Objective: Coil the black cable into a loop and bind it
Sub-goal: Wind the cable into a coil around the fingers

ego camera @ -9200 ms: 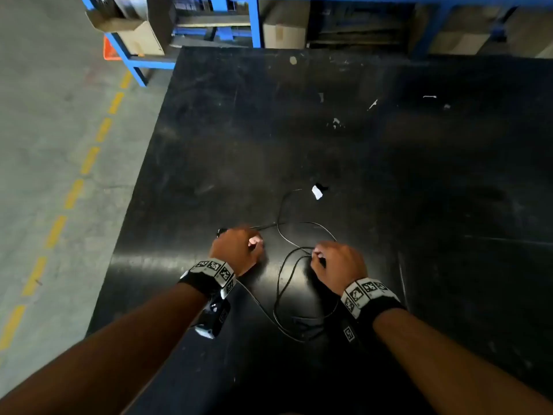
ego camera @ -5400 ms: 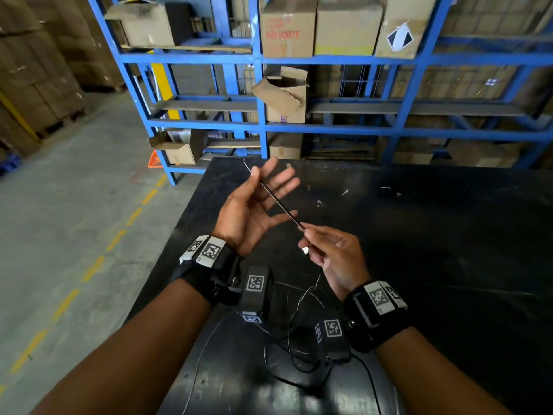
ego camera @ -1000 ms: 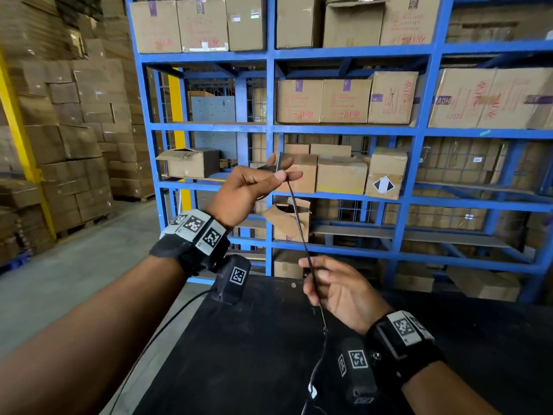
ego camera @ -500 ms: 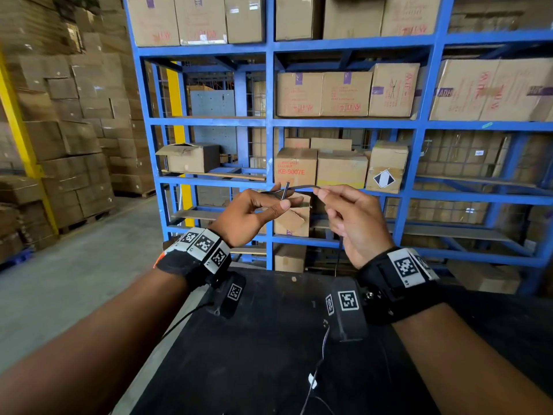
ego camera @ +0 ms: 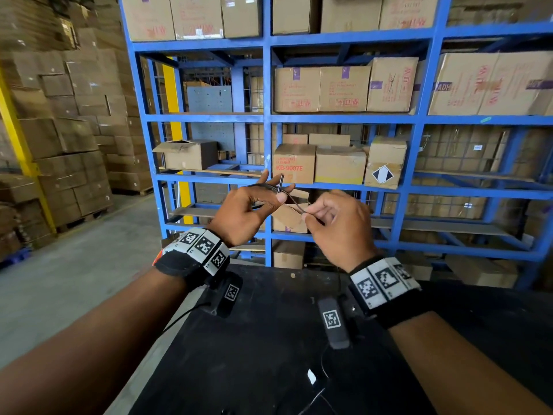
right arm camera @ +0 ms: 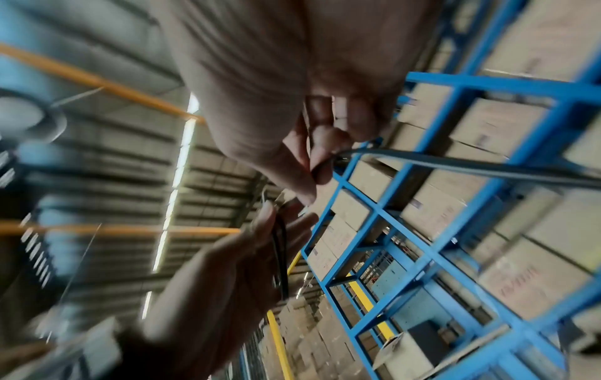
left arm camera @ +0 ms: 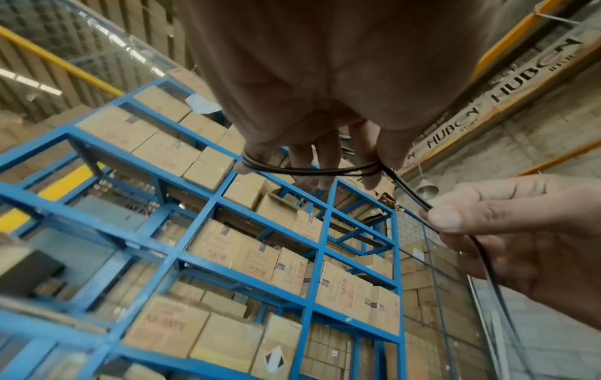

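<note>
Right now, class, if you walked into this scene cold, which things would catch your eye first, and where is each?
Two raised hands at centre: the left hand has the black cable wound across its spread fingers, while the right hand pinches the strand leading off it. Behind them towers a blue shelving rack stacked with cardboard boxes. Below lies a black table where more cable trails.

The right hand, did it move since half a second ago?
Yes. The right hand pinching the black cable dropped lower, from level with the KB-9007E box's shelf beam to below it, beside the left hand.
</note>
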Tool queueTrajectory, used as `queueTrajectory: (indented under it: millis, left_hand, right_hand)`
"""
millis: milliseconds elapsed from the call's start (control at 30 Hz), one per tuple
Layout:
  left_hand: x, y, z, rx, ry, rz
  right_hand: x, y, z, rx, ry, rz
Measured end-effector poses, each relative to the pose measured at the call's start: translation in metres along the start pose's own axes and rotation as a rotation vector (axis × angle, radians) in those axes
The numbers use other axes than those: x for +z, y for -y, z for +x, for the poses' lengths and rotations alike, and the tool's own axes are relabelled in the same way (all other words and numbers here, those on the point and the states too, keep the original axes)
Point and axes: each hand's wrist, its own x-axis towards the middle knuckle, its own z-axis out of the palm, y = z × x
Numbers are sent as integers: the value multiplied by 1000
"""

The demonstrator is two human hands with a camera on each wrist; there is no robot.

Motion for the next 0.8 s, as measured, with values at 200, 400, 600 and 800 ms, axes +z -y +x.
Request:
queueTrajectory:
  millis: [200,400,600,800]
  left_hand:
    - [36,-36,-3,-40,-81,-328]
    - [23,-38,12,-251,-135,-786]
    - [0,-40,17,-257,-134,-1067]
    - [-11,-40,17,-164,-12,-1218]
  right_hand:
    - [33,13,-16,14,-170,122]
    - [30,19,-23,301,23,766]
    - [20,6,-37,534,154,1157]
    - [28,-22,-58,783,185,1306]
